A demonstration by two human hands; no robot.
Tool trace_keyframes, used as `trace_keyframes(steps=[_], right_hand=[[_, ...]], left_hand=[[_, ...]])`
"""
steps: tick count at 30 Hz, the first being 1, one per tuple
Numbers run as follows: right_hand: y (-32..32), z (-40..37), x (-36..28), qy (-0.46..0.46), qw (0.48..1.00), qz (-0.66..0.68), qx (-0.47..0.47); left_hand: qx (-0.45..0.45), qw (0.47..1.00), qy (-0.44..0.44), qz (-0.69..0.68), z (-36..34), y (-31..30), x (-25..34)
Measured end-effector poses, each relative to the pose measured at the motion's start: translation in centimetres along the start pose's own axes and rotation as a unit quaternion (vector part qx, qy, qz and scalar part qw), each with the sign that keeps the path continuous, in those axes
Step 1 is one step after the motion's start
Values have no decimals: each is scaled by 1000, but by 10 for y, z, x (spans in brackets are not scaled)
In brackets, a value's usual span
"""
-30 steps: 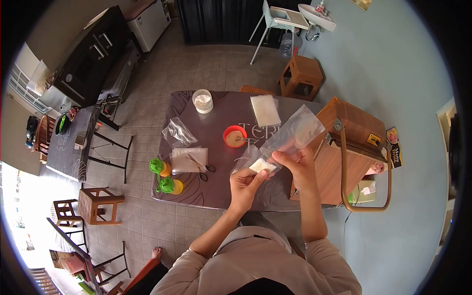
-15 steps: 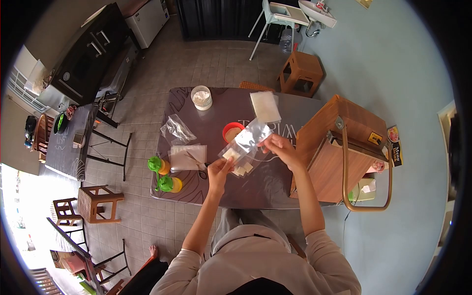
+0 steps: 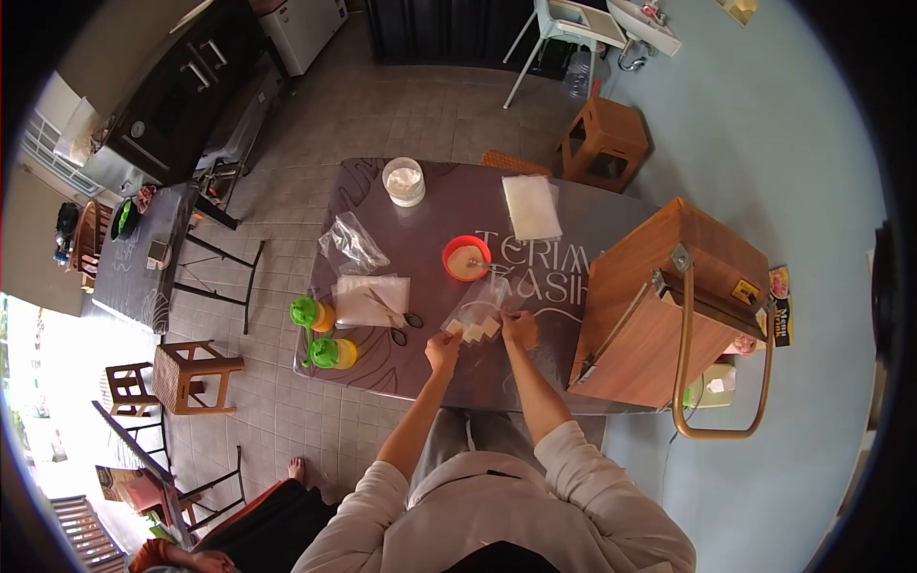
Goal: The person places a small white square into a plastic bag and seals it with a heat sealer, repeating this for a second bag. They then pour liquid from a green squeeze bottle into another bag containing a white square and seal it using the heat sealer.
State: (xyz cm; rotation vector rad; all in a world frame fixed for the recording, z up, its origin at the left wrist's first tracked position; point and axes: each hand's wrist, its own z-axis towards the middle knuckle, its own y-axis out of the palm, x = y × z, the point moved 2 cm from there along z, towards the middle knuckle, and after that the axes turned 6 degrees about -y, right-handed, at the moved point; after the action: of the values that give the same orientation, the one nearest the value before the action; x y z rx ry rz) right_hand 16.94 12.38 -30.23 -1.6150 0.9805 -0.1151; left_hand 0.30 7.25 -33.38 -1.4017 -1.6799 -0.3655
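Note:
Clear plastic bags [image 3: 475,304] lie overlapped near the table's front edge, with a row of pale cream pieces [image 3: 475,330] in their lower ends. My left hand [image 3: 442,351] pinches the left lower side of these bags. At the right side, my right hand [image 3: 520,329] has its fingers closed at the bag's edge. Just beyond the bags stands a red bowl [image 3: 466,259] of tan powder, with a spoon in it. Black-handled scissors [image 3: 399,327] lie left of my hands, partly on a stack of clear plastic bags [image 3: 368,301].
Two green-topped bottles [image 3: 332,353] stand at the table's left edge. Behind are crumpled plastic [image 3: 353,244], a tub of white powder [image 3: 404,183] and a stack of white sheets [image 3: 532,207]. A wooden cabinet [image 3: 659,325] occupies the right end. Another person's foot [image 3: 296,469] shows lower left.
Both hands have come down, from holding a clear bag up in front of the red bowl to the overlapped bags. My right hand has moved left and closer to me. The view has shifted slightly.

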Motion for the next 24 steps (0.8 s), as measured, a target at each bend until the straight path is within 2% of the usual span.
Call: trace_keyframes(steps=[1, 3, 4, 6, 7, 8, 9, 10, 11, 12, 13, 14, 15, 17, 18, 20, 23, 24], right_hand=[[4, 4, 4, 0, 1000, -1, -4], [9, 18, 15, -41, 994, 97, 36], [9, 23, 25, -39, 994, 97, 36], [0, 32, 38, -182, 948, 227, 128], [-14, 30, 38, -210, 926, 290, 122], [-30, 28, 41, -210, 926, 289, 126], [-46, 25, 42, -226, 917, 319, 81], [-64, 18, 39, -242, 905, 347, 36], [-86, 7, 32, -241, 905, 347, 41], [-108, -7, 22, -220, 873, 435, -22], [-127, -20, 12, -198, 828, 518, -85], [-143, -30, 5, -197, 828, 519, -81], [-155, -39, -2, -200, 817, 530, -112], [-178, -55, -17, -204, 803, 541, -140], [-189, -63, -24, -212, 801, 539, -154], [-209, -76, -36, -221, 798, 536, -167], [-231, -85, -50, -278, 768, 542, -199], [-235, -84, -50, -325, 802, 464, -189]], left_hand=[[-11, 1000, 1, -18, 3, 2, -4], [-23, 999, 0, -35, 5, 4, -10], [-41, 999, 23, 12, 5, 5, -8], [-61, 995, 47, 57, 4, 8, -6], [-63, 989, 89, 99, 3, 8, -7], [-66, 979, 132, 139, 1, 11, -6], [-69, 979, 134, 138, -4, 14, -4], [66, 959, 211, 178, -14, 11, 4], [201, 914, 282, 213, -27, 8, 15], [197, 914, 285, 212, -45, 5, 35], [19, 986, 166, 24, -66, 0, 60], [-161, 973, 31, -164, -87, 0, 81], [-163, 973, 33, -163, -105, -1, 97], [-318, 900, 32, -298, -131, 5, 120], [-320, 899, 35, -297, -129, 6, 121], [-348, 886, 118, -284, -127, 9, 123], [-338, 885, 169, -274, -143, -7, 151], [-339, 884, 171, -273, -150, -11, 159]])
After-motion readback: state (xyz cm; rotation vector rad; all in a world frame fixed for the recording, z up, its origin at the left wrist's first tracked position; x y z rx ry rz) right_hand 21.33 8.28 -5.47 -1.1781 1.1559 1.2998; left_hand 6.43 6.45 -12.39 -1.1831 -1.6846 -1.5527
